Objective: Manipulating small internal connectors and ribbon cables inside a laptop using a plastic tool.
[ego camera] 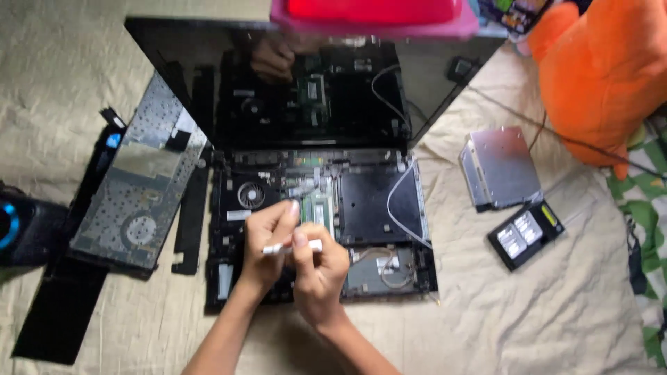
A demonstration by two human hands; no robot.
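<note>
Head view: you look straight down on your two hands over an opened laptop lying on a beige sheet.
Fingers: your left hand (267,239) and right hand (316,267) are both pinched on a small white tool (292,246), left at its near end, right at the other; thumbs and forefingers clamped together on it.
Tool position: it lies crosswise between your fingers, just above the laptop base (319,222), beside the green memory board (318,208) and near the round fan (250,195).
Already done: the keyboard panel (139,187) is off and lies to the left; a black strip (191,226) rests beside it; the silver drive (500,167) is out, well to the right.
Left, by my judgement: fan, boards and white cable (403,201) sit in place yet.
Screen: the lid (174,48) stands open, mirroring the insides.
</note>
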